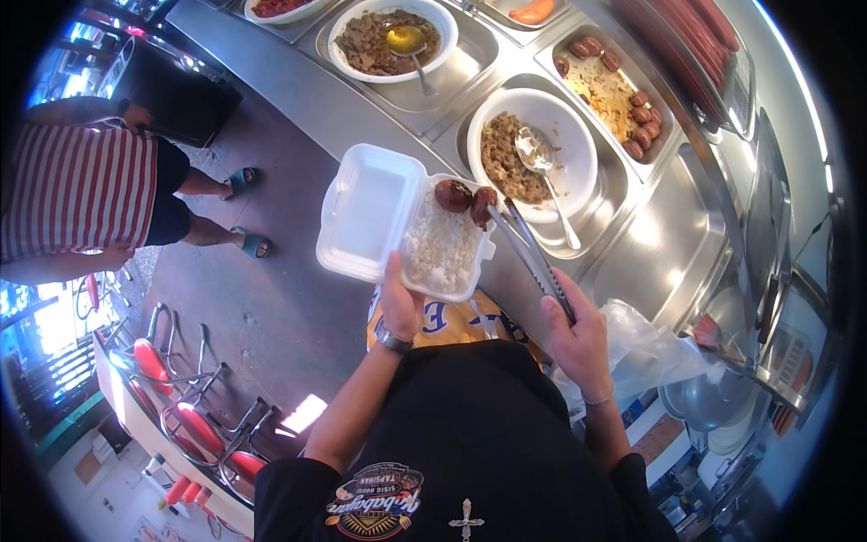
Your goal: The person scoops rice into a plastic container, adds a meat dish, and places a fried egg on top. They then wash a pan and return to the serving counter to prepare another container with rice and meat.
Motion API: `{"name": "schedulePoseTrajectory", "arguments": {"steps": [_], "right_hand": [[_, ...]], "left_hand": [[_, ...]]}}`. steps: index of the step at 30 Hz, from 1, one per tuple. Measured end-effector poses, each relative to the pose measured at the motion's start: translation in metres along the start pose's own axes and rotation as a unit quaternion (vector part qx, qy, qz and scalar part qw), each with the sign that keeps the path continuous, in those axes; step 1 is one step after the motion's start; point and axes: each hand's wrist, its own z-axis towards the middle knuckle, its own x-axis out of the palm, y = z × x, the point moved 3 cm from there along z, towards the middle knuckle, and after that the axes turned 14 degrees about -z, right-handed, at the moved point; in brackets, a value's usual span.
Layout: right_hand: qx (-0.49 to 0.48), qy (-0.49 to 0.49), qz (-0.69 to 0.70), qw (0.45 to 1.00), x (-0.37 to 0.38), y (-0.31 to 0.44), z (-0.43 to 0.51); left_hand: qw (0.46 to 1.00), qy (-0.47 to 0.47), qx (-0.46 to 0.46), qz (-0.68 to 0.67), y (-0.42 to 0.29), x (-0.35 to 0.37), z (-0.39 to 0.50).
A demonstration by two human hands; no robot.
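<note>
My left hand [401,305] supports an opened white foam takeout box [371,213] from below, its lid folded out to the left. White rice [443,247] fills the box's right half. Two glossy reddish-brown sausages [454,196] lie at the far end of the rice. Metal tongs [535,261] are gripped in my right hand [574,332], their tips beside the right-hand sausage [483,206]; whether they touch it I cannot tell. Just beyond the box, a white bowl [586,146] holds cooked minced meat [504,156] and a metal spoon [538,152].
Steel food pans [609,223] line the counter. One tray holds several sausages [640,115] in oil; a farther bowl [443,27] holds chopped meat and a spoon. A clear plastic bag [643,349] hangs at right. A person in a striped shirt [81,193] stands left, near red stools [200,427].
</note>
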Motion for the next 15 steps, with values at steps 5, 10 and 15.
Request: {"name": "schedulePoseTrajectory", "arguments": {"steps": [5, 10, 15], "right_hand": [[-0.027, -0.017, -0.071, 0.997, 0.007, 0.007, -0.002], [-0.03, -0.002, -0.075, 0.997, 0.009, 0.012, -0.002], [-0.04, -0.031, -0.051, 0.997, -0.001, 0.015, -0.005]], "left_hand": [[1.0, 0.005, -0.005, -0.006, 0.001, -0.001, 0.001], [1.0, 0.008, 0.005, -0.001, 0.001, 0.0, 0.002], [1.0, 0.018, 0.005, 0.002, 0.0, 0.002, -0.001]]}}
